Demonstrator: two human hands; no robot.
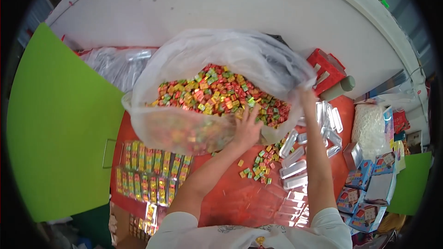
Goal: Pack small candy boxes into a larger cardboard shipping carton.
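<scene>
Head view, and we're over a red table, a pale wall curving across twelve o'clock and a broad green panel filling nine. At ten, crumpled clear plastic; at two, a red box, with a dull green cylinder tipped just below it. Silver tins are scattered at four o'clock, and between seven and eight come two rows of filled strips, packed yellow, green and red.

Print now: the blue boxes, stacked farther out at four, carry coloured pictures and lettering.

And to the action! A big cloudy plastic bag sprawls across the middle, mouth wide, heaped with small wrapped cubes in red, yellow, orange and green. More cubes lie loose on the table at five o'clock. The left hand is in over the near lip, fingers spread well apart and pointing to twelve, tips against the lower edge of the heap; the pile fans out from ten to three around them. The right hand is up at the bag's two-to-three o'clock edge, blurred against the film; it seems to touch the rim, but how far its fingers are closed, I can't tell.
</scene>
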